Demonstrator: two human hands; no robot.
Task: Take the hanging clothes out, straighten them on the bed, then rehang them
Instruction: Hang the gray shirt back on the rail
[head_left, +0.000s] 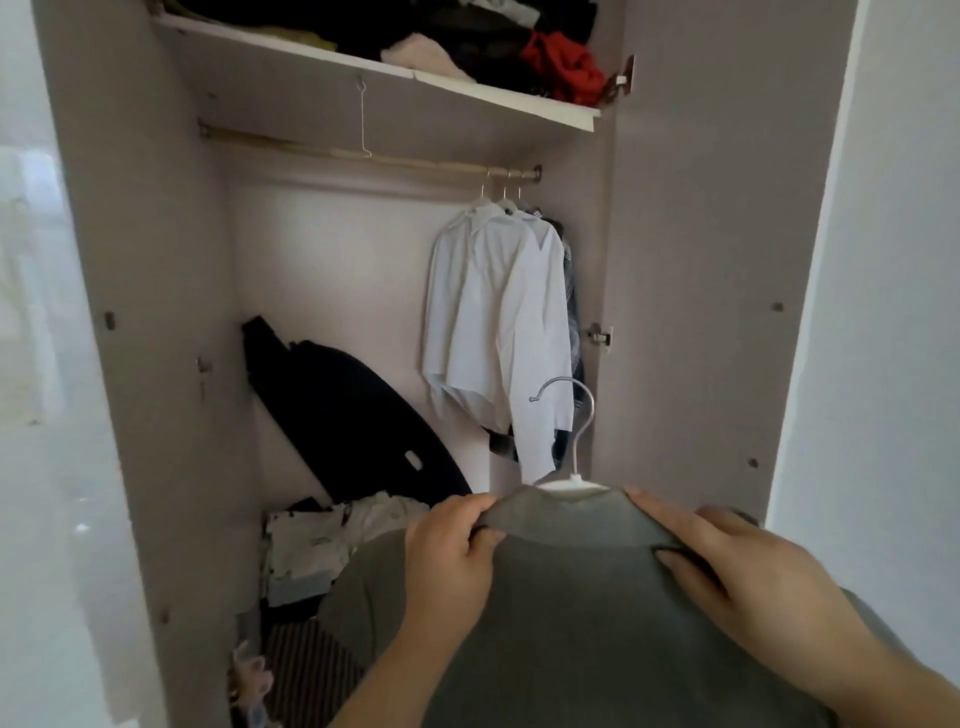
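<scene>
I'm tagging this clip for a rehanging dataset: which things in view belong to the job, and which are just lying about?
Belongs to the job: grey top on its white hanger, held by the left hand and right hand; white shirts hanging on the rail.
Lying about: heaped clothes on the top shelf; dark leaning object; bottom clothes pile; wire hook.
</scene>
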